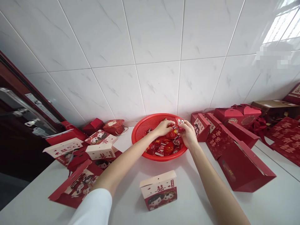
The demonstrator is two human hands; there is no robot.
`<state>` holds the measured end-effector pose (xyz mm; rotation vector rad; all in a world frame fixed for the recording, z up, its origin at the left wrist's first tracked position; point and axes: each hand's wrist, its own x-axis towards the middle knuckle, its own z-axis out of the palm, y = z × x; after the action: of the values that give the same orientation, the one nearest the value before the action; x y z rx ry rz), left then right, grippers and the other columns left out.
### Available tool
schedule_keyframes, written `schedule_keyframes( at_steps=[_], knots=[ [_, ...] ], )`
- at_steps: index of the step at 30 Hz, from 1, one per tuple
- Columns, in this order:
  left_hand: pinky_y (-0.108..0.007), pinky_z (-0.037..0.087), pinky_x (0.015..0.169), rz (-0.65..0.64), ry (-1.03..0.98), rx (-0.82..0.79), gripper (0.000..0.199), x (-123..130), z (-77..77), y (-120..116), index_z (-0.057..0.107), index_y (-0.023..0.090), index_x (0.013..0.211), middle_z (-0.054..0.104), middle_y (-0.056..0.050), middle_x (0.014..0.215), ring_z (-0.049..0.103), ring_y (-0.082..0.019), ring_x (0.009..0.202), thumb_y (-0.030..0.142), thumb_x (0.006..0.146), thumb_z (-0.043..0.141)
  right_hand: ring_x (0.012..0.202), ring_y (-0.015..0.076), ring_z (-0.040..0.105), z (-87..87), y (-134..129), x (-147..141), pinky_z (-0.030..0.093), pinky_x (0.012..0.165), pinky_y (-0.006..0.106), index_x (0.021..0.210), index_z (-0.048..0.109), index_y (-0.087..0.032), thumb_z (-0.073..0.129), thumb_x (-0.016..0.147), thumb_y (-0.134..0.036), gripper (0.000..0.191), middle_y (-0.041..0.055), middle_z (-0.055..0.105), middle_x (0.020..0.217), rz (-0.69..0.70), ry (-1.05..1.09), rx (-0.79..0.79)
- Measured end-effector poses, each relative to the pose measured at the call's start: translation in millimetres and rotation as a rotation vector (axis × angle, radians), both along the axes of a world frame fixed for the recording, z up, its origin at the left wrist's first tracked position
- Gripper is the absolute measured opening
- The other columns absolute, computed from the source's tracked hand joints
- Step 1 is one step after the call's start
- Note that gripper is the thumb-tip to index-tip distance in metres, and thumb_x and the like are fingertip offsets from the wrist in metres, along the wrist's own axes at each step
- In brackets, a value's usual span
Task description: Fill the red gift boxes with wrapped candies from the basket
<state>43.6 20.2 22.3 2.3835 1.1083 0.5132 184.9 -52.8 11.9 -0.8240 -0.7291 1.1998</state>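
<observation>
From my end, R hand (189, 135) was pinched on a small red-and-white wrapped packet (179, 121), up over the R side of a round red perforated plastic basket (140, 130). L hand (163, 128) was curled just beside it, also over the basket; couldn't tell if it gripped anything. Shiny red wrapped pieces (168, 148) lay in the basket below. Basket sat on a white tabletop (126, 197) nr a pale tiled wall (159, 84). Cream-and-red cardboard box (160, 191) w/ cartoon faces stood upright in front, apart from basket. Red-and-cream cardboard boxes (101, 151) were L, dark-red cardboard boxes (246, 168) R.
</observation>
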Motion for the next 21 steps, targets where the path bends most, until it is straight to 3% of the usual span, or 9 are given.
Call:
schedule_keyframes(
  at_steps=[3,6,10,12,15,18,21],
  knots=[
    [-0.037,0.049,0.103,-0.083,0.234,0.067,0.016,7,-1.2,-1,0.074,0.019,0.096,0.074,-0.009,0.117,0.066,-0.029,0.115,0.022,0.081,0.070,0.057,0.0125,0.051,0.6,0,0,0.041,0.050,0.027,0.077,0.060,-0.024,0.076,0.055,-0.030,0.029,-0.0052,0.060,0.067,-0.006,0.015,0.007],
    [-0.043,0.046,0.105,-0.016,0.356,0.071,0.015,6,-0.8,0,0.074,0.018,0.084,0.075,-0.014,0.106,0.066,-0.034,0.113,0.032,0.082,0.072,0.056,0.0121,0.052,2.3,-2,-1,0.040,0.050,0.026,0.088,0.062,-0.024,0.076,0.056,-0.028,0.035,-0.0050,0.063,0.069,0.001,0.027,0.004],
    [-0.041,0.054,0.088,0.104,0.540,-0.003,0.011,-12,-2.0,7,0.073,0.017,0.075,0.076,-0.014,0.090,0.072,-0.034,0.096,0.027,0.075,0.076,0.054,0.0128,0.055,5.1,-6,-2,0.042,0.050,0.027,0.110,0.062,-0.026,0.076,0.056,-0.026,0.055,-0.0053,0.068,0.072,-0.021,0.039,-0.003],
    [-0.035,0.055,0.081,0.112,0.588,-0.042,0.009,-20,-3.0,10,0.074,0.018,0.078,0.077,-0.011,0.091,0.073,-0.031,0.091,0.022,0.070,0.078,0.053,0.0129,0.055,6.2,-8,-3,0.043,0.051,0.028,0.120,0.061,-0.029,0.077,0.057,-0.026,0.065,-0.0062,0.068,0.072,-0.030,0.025,0.011],
    [-0.027,0.054,0.080,0.035,0.570,-0.054,0.016,-24,-4.5,11,0.077,0.023,0.093,0.079,-0.004,0.101,0.073,-0.023,0.095,0.019,0.080,0.067,0.051,0.0125,0.054,7.3,-10,-3,0.044,0.053,0.028,0.128,0.061,-0.029,0.076,0.060,-0.027,0.070,-0.0078,0.064,0.065,-0.007,-0.002,0.036],
    [-0.025,0.053,0.087,-0.083,0.516,-0.018,0.028,-15,-8.4,10,0.074,0.024,0.106,0.077,-0.002,0.111,0.071,-0.021,0.102,0.013,0.086,0.057,0.051,0.0119,0.054,6.9,-9,-3,0.045,0.054,0.027,0.121,0.066,-0.026,0.075,0.061,-0.028,0.061,-0.0078,0.063,0.064,0.020,-0.023,0.050],
    [-0.030,0.054,0.090,-0.167,0.486,0.027,0.024,-4,-16.5,12,0.071,0.018,0.103,0.075,-0.007,0.112,0.070,-0.025,0.104,0.012,0.084,0.058,0.051,0.0114,0.055,4.8,-7,-2,0.044,0.052,0.026,0.111,0.069,-0.026,0.074,0.060,-0.028,0.051,-0.0070,0.064,0.066,0.033,-0.036,0.053]
  ],
)
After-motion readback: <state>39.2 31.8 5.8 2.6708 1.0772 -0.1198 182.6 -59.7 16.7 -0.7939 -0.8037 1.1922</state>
